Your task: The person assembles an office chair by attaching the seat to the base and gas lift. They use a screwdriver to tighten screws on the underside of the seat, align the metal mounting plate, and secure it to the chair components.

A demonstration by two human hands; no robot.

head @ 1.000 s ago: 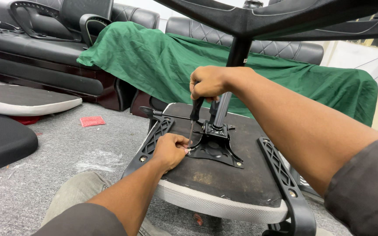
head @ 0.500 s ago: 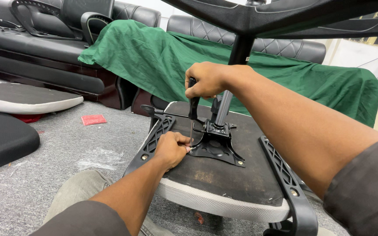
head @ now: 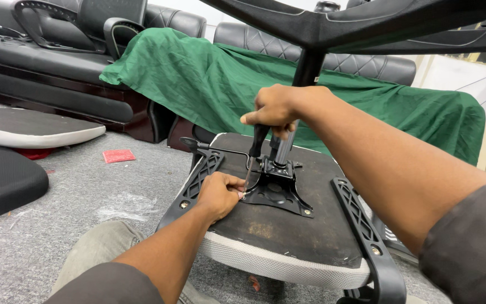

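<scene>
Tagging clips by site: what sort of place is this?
Likely a furniture workshop or showroom. An upturned office chair seat is being worked on with a screwdriver, loose seat pads lie on the floor, and black sofas line the wall.

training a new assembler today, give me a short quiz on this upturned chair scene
1. True or false: the right hand holds the screwdriver by its handle.
2. What does the left hand rest on: A) the green cloth B) the seat underside by the metal plate C) the red packet?
3. Fill in: the screwdriver tip meets the plate's ___ corner in the picture.

Key: 1 true; 2 B; 3 left
</scene>
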